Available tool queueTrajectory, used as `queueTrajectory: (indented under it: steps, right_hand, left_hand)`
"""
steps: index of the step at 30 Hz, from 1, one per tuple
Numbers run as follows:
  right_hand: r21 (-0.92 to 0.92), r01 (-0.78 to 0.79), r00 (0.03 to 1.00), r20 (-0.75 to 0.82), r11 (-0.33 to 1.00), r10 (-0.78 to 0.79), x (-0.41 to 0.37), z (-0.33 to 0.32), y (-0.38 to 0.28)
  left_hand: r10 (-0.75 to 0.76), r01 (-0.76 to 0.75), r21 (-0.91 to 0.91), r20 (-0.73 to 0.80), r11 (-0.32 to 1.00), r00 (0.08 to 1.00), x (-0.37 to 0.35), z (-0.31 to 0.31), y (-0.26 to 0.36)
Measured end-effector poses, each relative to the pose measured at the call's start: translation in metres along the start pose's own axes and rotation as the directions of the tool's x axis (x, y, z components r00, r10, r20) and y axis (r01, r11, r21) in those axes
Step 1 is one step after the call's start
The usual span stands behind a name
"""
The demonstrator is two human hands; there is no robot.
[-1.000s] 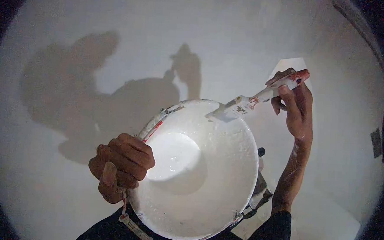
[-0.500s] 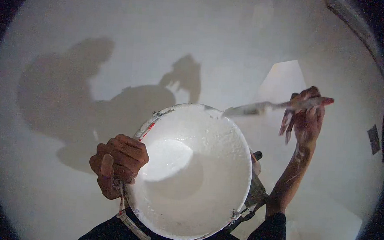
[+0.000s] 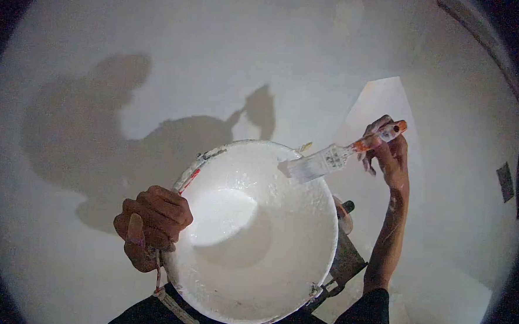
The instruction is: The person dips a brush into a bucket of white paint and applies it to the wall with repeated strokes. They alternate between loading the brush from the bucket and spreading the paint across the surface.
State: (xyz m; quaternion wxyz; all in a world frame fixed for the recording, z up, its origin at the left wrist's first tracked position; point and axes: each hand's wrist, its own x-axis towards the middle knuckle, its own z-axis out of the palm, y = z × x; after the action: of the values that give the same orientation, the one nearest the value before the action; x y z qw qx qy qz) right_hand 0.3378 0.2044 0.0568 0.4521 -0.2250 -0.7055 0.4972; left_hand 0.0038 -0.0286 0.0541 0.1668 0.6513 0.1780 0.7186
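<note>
A white bucket point(image 3: 229, 295) with paint-smeared walls fills the middle of the view, its mouth facing up at me. White paint point(image 3: 224, 216) lies at its bottom, partly in shadow. My left hand point(image 3: 153, 224) is closed around the rim on the left side. The bucket's wire handle with its grip point(image 3: 175, 309) hangs down below that hand. My right hand point(image 3: 386, 148) pinches the orange handle of a paintbrush point(image 3: 321, 164). White-coated bristles point left, over the inside of the bucket near its upper right rim. White paint smears my right fingers and forearm.
A pale wall point(image 3: 207, 36) stands behind, with shadows of me and the bucket on it. A dark tool-like object point(image 3: 348, 257) shows partly hidden right of the bucket. A dark rectangular plate point(image 3: 505, 182) sits at far right.
My right hand has moved left and slightly down, rotating the paintbrush so its bristles now reach inside the bucket's rim. My left hand and the bucket have shifted slightly left.
</note>
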Motion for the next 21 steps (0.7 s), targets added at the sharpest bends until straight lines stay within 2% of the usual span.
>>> queueTrajectory:
  steps: [1, 3, 6, 9, 10, 13, 15, 16, 17, 18, 19, 20, 21]
  right_hand:
    - [-0.029, 0.033, 0.999, -0.007, 0.999, -0.033, 0.000, -0.002, -0.006]
    - [0.009, 0.084, 0.996, 0.002, 0.996, -0.084, -0.005, -0.009, -0.015]
    - [-0.209, 0.081, 0.986, -0.126, 0.974, -0.110, -0.011, -0.017, -0.030]
    - [-0.231, 0.144, 0.981, -0.093, 0.962, -0.169, -0.001, -0.025, -0.022]
    - [-0.248, 0.117, 0.982, -0.113, 0.962, -0.149, 0.002, -0.020, -0.027]
    - [-0.169, 0.102, 0.972, -0.191, 0.980, -0.134, 0.005, -0.016, -0.029]
    - [-0.213, 0.083, 0.974, -0.190, 0.973, -0.125, 0.010, -0.011, -0.027]
    - [-0.256, 0.050, 0.977, -0.190, 0.965, -0.101, 0.014, -0.007, -0.025]
    - [-0.253, 0.053, 0.971, -0.213, 0.966, -0.110, 0.013, -0.012, -0.033]
    - [-0.212, 0.034, 0.981, -0.181, 0.977, -0.074, 0.014, -0.012, -0.035]
    - [-0.175, 0.008, 0.989, -0.146, 0.985, -0.034, 0.017, -0.011, -0.035]
    - [-0.217, -0.028, 0.993, -0.121, 0.976, 0.002, 0.021, -0.012, -0.021]
    - [-0.216, -0.021, 0.992, -0.123, 0.976, -0.006, 0.027, -0.007, -0.019]
  left_hand:
    - [0.002, -0.002, -0.001, 0.004, 1.000, 1.000, -0.002, 0.002, -0.003]
    - [0.171, -0.180, -0.046, -0.145, 0.983, 0.975, 0.011, 0.022, -0.005]
    - [0.156, -0.168, -0.069, -0.155, 0.983, 0.976, 0.009, 0.024, -0.001]
    - [0.137, -0.153, -0.073, -0.184, 0.986, 0.973, 0.003, 0.020, -0.004]
    - [0.145, -0.160, -0.070, -0.186, 0.985, 0.972, 0.002, 0.018, -0.004]
    - [0.119, -0.124, -0.045, -0.090, 0.991, 0.989, -0.001, 0.012, -0.003]
    - [0.048, -0.059, -0.037, -0.254, 0.998, 0.966, -0.022, 0.001, -0.008]
    - [0.061, -0.071, -0.031, -0.250, 0.997, 0.966, -0.042, -0.008, -0.009]
    - [-0.217, 0.193, -0.114, -0.699, 0.975, 0.682, -0.055, -0.014, -0.007]
    - [-0.366, 0.358, -0.299, -0.920, 0.885, 0.138, -0.058, -0.014, -0.003]
    - [-0.362, 0.354, -0.293, -0.921, 0.888, 0.145, -0.060, -0.016, -0.004]
    - [-0.296, 0.293, -0.143, -0.754, 0.945, 0.587, -0.065, -0.023, -0.012]
    - [-0.158, 0.162, -0.027, -0.419, 0.986, 0.894, -0.063, -0.024, -0.016]
